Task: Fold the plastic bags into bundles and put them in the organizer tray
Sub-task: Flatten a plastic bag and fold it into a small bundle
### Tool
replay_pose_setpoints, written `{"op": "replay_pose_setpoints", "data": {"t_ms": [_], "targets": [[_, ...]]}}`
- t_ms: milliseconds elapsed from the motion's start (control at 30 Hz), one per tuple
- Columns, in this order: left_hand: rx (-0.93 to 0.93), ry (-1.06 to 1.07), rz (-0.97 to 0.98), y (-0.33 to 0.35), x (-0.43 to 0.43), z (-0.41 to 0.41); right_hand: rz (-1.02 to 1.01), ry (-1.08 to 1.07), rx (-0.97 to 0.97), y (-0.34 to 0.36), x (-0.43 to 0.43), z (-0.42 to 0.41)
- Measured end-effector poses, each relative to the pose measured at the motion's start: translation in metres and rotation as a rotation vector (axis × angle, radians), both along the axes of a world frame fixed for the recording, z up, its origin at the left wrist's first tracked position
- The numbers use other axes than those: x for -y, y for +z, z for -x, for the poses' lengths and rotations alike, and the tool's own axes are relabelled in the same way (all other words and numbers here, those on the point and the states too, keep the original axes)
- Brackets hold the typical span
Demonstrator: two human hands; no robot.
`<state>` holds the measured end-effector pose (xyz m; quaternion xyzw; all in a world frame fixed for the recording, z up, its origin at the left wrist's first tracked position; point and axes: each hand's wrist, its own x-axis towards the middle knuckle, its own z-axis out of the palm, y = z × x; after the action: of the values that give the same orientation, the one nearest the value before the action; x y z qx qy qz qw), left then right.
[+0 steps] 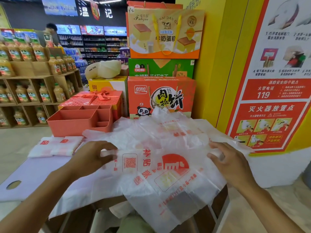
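1. A translucent white plastic bag with red print [151, 167] lay spread flat on the near part of a pale lavender tabletop [33, 174], its lower edge hanging over the front
2. The left hand [90, 155] held the bag's left edge, fingers curled, with the film pinched between fingertips and thumb
3. The right hand [230, 162] held the opposite edge, fingers bent round a gathered bit of plastic
4. A loose heap of similar crumpled white bags [168, 132] lay just behind the spread bag, touching it
5. Two flat folded bundles of white plastic with red characters [55, 146] lay side by side, left of the left hand and apart from it
6. The coral plastic organizer tray with several compartments [79, 122] stood just behind the bundles, in front of a red gift box with a ribbon bow [96, 98]
7. Stacked orange and green food cartons [161, 91] rose behind the heap
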<state>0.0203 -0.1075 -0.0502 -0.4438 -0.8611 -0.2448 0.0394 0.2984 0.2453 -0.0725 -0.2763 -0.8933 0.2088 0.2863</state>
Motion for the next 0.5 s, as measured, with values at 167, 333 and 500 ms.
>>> {"op": "replay_pose_setpoints", "data": {"t_ms": [167, 333, 500], "targets": [[-0.131, 0.107, 0.174, -0.002, -0.009, 0.005, -0.239, 0.015, 0.207, -0.01, -0.006, 0.017], [-0.064, 0.005, 0.182, -0.025, -0.029, -0.012, -0.184, 0.235, 0.276, -0.018, 0.015, 0.036], [0.016, -0.113, 0.323, -0.051, -0.047, -0.03, -0.169, 0.338, 0.476, -0.031, 0.026, 0.044]]}}
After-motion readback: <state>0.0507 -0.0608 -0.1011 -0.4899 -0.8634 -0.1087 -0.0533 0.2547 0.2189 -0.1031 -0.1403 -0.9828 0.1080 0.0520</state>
